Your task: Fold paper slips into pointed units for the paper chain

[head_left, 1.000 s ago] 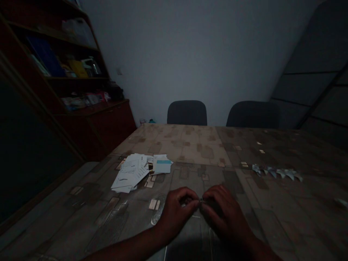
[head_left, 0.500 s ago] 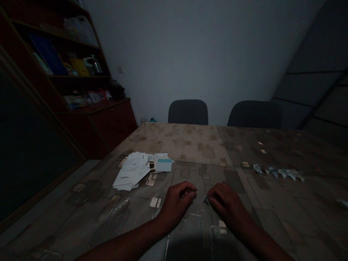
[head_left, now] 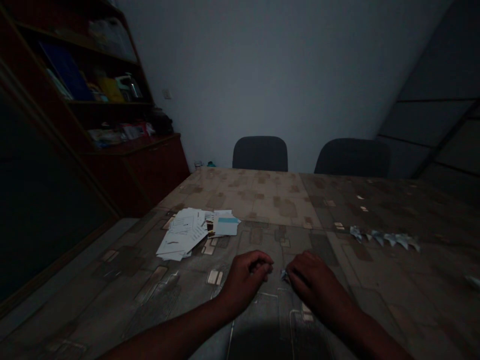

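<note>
Over the near middle of the table, my right hand (head_left: 309, 280) is closed, thumb against curled fingers. A small greyish-white folded paper piece (head_left: 284, 275) pokes out at its fingertips. My left hand (head_left: 247, 277) faces it from a short distance, fingers curled in toward the thumb, with nothing visible in them. To the left lies a loose pile of white printed papers (head_left: 180, 235). A small card with a blue band (head_left: 227, 227) rests at the pile's right end. Off to the right, several small folded paper pieces (head_left: 386, 238) sit in a row.
A patterned cloth covers the table (head_left: 255, 195). Two dark chairs (head_left: 260, 153) stand behind its far edge, by the pale wall. At the left is a wooden shelf unit (head_left: 150, 160) with assorted items. A pale object (head_left: 473, 281) lies at the right edge of view.
My hands hold almost the same place and pose. The paper piece at my right fingertips has shifted very slightly. The camera view has tilted a little.
</note>
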`<action>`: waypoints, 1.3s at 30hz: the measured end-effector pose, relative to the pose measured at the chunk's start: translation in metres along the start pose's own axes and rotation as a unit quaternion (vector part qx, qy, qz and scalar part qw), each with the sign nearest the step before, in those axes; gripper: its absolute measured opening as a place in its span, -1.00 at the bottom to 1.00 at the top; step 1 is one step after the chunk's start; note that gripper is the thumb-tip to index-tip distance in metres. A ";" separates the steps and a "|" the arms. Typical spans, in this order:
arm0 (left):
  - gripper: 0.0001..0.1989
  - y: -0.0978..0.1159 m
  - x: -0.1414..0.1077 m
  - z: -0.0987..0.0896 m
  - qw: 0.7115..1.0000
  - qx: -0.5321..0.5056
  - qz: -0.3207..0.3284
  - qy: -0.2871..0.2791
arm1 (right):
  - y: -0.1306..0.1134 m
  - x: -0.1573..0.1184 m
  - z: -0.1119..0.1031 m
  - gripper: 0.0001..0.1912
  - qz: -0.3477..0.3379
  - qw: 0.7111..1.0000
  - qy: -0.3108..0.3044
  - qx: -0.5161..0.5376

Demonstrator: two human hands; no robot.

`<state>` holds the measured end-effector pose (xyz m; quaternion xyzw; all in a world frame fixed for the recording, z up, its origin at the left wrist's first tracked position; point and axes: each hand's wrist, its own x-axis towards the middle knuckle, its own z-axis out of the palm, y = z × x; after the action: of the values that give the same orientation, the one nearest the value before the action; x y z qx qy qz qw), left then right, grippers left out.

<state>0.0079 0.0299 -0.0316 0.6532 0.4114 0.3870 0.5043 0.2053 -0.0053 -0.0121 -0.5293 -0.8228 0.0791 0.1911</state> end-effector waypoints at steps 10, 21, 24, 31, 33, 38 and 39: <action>-0.87 0.000 0.000 0.000 1.000 -0.008 -0.006 0.005 | 0.007 0.002 -0.001 -0.84 -0.001 1.000 -0.022 0.011; -0.88 0.003 0.000 0.000 1.000 -0.011 -0.005 0.000 | 0.002 0.004 -0.003 -0.79 0.004 0.999 -0.053 -0.010; -0.88 0.002 -0.001 0.001 1.000 -0.020 -0.003 0.001 | 0.000 0.002 -0.005 -0.78 0.003 0.998 -0.059 -0.003; -0.88 0.000 -0.001 0.000 1.000 0.023 0.015 0.004 | -0.004 0.001 -0.007 -0.79 0.014 0.998 -0.057 -0.018; -0.89 0.000 -0.001 -0.001 0.997 0.059 0.040 0.005 | -0.003 0.002 -0.008 -0.80 0.025 0.998 -0.048 -0.013; -0.86 0.001 -0.002 -0.001 0.995 0.078 0.062 -0.002 | 0.002 0.001 -0.008 -0.81 0.034 0.999 -0.038 -0.016; -0.86 0.001 -0.002 -0.001 0.996 0.070 0.056 -0.002 | 0.002 0.000 -0.008 -0.81 0.034 0.998 -0.041 -0.017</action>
<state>0.0063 0.0282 -0.0304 0.7095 0.3990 0.3835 0.4362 0.2107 -0.0049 -0.0056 -0.5562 -0.8129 0.0936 0.1452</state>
